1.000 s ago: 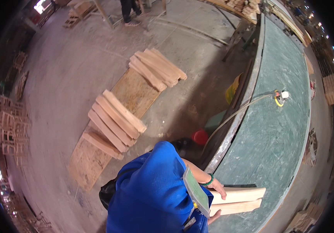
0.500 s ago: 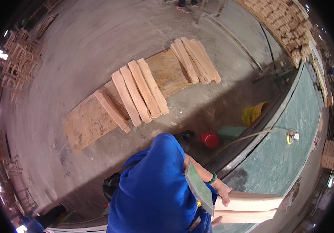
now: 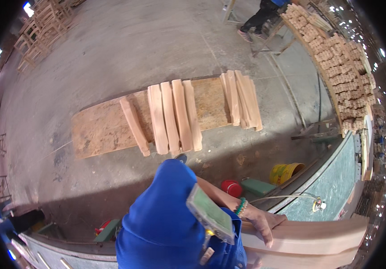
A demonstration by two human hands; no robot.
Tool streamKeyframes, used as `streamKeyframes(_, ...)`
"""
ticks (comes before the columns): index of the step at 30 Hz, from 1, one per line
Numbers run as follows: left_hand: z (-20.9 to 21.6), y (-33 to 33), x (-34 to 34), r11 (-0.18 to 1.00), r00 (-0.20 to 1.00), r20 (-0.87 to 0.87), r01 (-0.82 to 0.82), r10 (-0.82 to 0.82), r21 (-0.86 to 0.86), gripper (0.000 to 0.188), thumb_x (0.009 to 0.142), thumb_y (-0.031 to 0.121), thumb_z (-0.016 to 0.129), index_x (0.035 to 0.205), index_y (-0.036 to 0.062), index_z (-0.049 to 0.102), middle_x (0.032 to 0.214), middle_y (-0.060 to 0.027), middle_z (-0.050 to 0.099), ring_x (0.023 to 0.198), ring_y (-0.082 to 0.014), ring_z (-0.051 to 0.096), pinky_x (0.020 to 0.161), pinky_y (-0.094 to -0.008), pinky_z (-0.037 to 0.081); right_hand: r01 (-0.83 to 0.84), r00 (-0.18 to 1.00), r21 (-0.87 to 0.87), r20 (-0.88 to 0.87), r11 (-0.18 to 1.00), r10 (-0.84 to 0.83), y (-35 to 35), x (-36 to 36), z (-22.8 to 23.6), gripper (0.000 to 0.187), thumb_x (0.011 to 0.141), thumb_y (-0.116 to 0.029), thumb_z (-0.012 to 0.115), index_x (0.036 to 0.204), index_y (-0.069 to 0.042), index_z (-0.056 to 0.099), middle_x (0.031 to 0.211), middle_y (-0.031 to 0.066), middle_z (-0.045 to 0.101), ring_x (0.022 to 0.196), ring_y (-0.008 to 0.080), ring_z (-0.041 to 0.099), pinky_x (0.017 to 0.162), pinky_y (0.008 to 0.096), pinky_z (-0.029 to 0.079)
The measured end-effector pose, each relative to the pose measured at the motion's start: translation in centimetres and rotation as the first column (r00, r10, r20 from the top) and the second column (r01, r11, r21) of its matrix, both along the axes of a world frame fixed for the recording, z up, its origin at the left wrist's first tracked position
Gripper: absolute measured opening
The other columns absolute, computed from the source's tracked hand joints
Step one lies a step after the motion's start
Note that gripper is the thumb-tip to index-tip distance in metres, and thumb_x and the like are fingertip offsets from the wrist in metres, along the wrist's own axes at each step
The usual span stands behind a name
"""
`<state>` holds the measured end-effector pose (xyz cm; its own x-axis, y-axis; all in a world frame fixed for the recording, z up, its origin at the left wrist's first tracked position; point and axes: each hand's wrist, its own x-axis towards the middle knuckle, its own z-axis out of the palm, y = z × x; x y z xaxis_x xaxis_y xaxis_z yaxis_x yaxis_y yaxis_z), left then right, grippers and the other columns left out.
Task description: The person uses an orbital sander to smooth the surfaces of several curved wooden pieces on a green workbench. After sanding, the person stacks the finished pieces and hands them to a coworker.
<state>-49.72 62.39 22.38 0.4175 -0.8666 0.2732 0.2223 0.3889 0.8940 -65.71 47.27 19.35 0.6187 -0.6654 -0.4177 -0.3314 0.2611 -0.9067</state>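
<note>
My left hand (image 3: 264, 223), with a green bead bracelet at its wrist, grips the upper of two pale wooden slats (image 3: 320, 232). Its fingers bend down over the slat's face near the end closest to my body. The lower slat (image 3: 300, 258) lies alongside, against the first. Only a small part of my right hand (image 3: 255, 263) shows at the bottom edge, by the lower slat's near end; its grip is hidden. Beside my left forearm, a green card in a clear sleeve (image 3: 211, 215) hangs over my blue clothing.
Several wooden slats (image 3: 170, 116) lie across a worn board (image 3: 99, 130) on the floor. A green-topped bench (image 3: 336, 175) carries a small corded item (image 3: 319, 205). Red (image 3: 232, 188) and yellow (image 3: 285, 174) buckets stand below. Stacked wood (image 3: 336, 76) and a person's legs (image 3: 260, 20) are farther off.
The view has turned, shifting the floor board and its slats. The held slats appear larger and nearer. My left hand still grips the upper one. More of the far person shows.
</note>
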Motion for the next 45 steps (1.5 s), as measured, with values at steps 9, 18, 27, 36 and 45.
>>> streamKeyframes(9,4.3,8.8,5.2,0.96,0.942,0.193,-0.258,0.275,-0.108,0.107,0.058,0.05,0.081,0.138,-0.0006,0.031,0.126,-0.0208,0.048,0.122,-0.0333,0.047,0.102,-0.042,0.036,0.047,0.991,-0.06,0.127,0.997,-0.039,1.8,4.5,2.8,0.08,0.08,-0.039,0.06,0.145,-0.002,0.032,0.138,0.0171,0.041,0.126,0.029,0.04,0.105,0.0443,0.031)
streamKeyframes(18,3.4,8.7,11.9,0.973,0.964,0.142,-0.232,0.227,0.017,0.108,0.065,0.042,0.079,0.147,0.003,0.02,0.136,-0.018,0.04,0.13,-0.0285,0.041,0.107,-0.042,0.032,0.029,0.97,0.02,0.24,0.999,-0.033,2.0,11.7,1.7,0.083,0.076,-0.036,0.065,0.144,0.0,0.033,0.134,0.017,0.045,0.122,0.0286,0.045,0.102,0.043,0.036)
streamKeyframes(27,2.9,5.2,19.9,0.931,0.935,0.014,-0.354,0.354,0.089,0.102,0.071,0.037,0.076,0.148,0.0039,0.018,0.137,-0.0143,0.039,0.134,-0.0237,0.034,0.109,-0.039,0.03,-0.233,0.932,0.044,0.296,0.972,0.21,-5.1,21.6,1.4,0.087,0.071,-0.033,0.071,0.142,0.002,0.034,0.13,0.017,0.049,0.118,0.0282,0.049,0.099,0.0417,0.04)
streamKeyframes(36,2.1,4.6,22.7,0.726,0.731,0.062,-0.682,0.68,0.088,0.105,0.069,0.044,0.08,0.143,-0.0035,0.022,0.133,-0.0186,0.042,0.13,-0.0281,0.04,0.108,-0.0389,0.033,-0.576,0.795,0.098,0.298,0.811,0.528,-6.4,32.0,1.5,0.09,0.067,-0.03,0.076,0.141,0.004,0.035,0.126,0.0169,0.054,0.114,0.0278,0.054,0.096,0.0404,0.044)
streamKeyframes(45,0.8,10.1,30.7,0.59,0.607,0.086,-0.791,0.79,0.158,0.1,0.074,0.023,0.078,0.15,0.0032,0.017,0.147,-0.0129,0.031,0.14,-0.023,0.025,0.114,-0.0383,0.023,-0.855,0.513,0.132,0.351,0.501,0.784,-0.5,47.7,0.8,0.098,0.059,-0.022,0.076,0.143,0.004,0.033,0.129,0.0151,0.052,0.12,0.0261,0.05,0.102,0.0365,0.038)
